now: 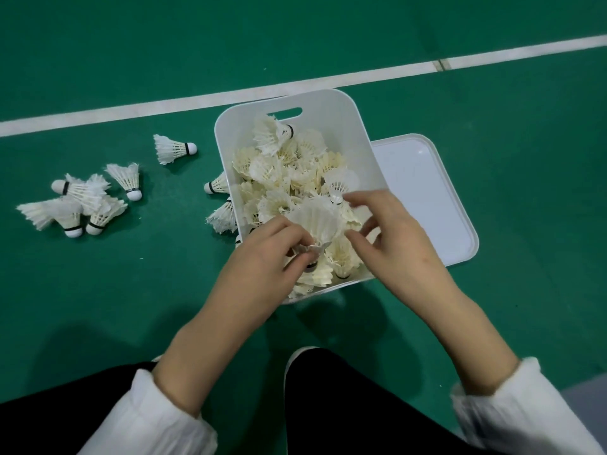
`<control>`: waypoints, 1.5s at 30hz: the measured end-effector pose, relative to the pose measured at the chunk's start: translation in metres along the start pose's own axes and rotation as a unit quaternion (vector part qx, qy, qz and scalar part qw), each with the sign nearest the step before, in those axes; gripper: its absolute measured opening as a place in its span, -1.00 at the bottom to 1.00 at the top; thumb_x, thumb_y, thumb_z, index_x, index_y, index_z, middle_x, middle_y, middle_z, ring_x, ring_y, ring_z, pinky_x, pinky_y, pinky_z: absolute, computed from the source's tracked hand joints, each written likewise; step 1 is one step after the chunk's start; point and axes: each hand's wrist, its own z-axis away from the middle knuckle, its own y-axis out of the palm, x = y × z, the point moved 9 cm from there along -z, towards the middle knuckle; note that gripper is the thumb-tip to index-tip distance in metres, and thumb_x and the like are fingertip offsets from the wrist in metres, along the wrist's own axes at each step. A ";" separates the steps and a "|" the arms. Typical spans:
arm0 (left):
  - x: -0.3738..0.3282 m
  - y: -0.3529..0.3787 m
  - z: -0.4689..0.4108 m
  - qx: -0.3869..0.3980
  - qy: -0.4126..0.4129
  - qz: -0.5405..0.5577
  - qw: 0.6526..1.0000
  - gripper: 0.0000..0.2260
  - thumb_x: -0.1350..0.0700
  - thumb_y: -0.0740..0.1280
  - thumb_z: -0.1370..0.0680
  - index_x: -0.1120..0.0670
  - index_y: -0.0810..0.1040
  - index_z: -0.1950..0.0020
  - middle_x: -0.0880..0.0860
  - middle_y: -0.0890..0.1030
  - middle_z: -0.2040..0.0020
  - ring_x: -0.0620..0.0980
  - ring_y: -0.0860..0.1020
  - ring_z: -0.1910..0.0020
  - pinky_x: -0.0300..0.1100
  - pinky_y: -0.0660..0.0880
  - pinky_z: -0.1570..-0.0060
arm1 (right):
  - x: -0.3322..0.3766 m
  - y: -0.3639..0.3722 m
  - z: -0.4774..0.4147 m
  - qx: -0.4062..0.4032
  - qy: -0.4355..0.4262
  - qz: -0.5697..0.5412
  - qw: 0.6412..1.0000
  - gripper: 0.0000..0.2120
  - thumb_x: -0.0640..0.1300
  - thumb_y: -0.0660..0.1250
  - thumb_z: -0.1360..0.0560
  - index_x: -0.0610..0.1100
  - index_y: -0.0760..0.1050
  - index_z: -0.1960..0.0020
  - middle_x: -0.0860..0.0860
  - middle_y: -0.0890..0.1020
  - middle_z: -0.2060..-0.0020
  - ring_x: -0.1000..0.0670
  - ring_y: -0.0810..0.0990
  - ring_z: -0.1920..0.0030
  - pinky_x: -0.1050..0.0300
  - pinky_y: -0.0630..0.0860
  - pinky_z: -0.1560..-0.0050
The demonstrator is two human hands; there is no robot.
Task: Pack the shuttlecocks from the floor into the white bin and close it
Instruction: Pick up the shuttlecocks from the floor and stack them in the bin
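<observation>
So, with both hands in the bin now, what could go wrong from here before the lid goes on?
1. The white bin looks heaped near its rim, so the lid lying beside it may crush feathers or fail to seat.
2. The left hand pinches a shuttlecock by its feathers, and the right hand presses close, so feathers might bend.
3. The loose shuttlecocks on the floor at left, and some tight against the bin's wall, could be overlooked.

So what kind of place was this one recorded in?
Most likely an indoor badminton court: a green sports floor with a painted white boundary line, and white feathered shuttlecocks scattered beside an open white plastic bin.
</observation>
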 end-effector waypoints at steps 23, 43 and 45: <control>0.031 -0.009 -0.012 0.092 -0.030 -0.093 0.991 -0.90 0.01 0.20 -0.57 -0.05 0.50 0.02 -0.16 0.53 0.14 -0.15 0.51 0.16 -0.15 0.49 0.13 | -0.095 0.065 -0.021 0.191 0.104 0.294 0.931 -0.78 -0.38 0.15 -0.48 -0.30 0.52 -0.04 -0.23 0.58 0.03 -0.21 0.57 -0.01 0.08 0.45 0.09; 0.058 -0.121 -0.007 0.229 0.113 -0.371 0.893 -0.83 -0.02 0.13 -0.57 -0.02 0.48 -0.02 -0.04 0.58 0.03 0.00 0.52 0.09 -0.13 0.46 0.14 | 0.136 0.092 -0.044 0.191 -0.206 0.278 0.919 -0.76 -0.12 0.10 -0.57 -0.19 0.46 -0.10 -0.14 0.56 0.01 -0.19 0.57 0.03 -0.01 0.49 0.05; 0.083 -0.135 0.007 0.217 0.082 -0.343 0.910 -0.84 -0.01 0.15 -0.57 -0.02 0.49 -0.02 -0.03 0.58 0.02 0.00 0.51 0.08 -0.13 0.46 0.11 | 0.151 0.128 -0.042 0.226 -0.229 0.295 0.899 -0.79 -0.15 0.10 -0.56 -0.21 0.45 -0.07 -0.17 0.55 0.01 -0.20 0.56 0.02 0.00 0.44 0.06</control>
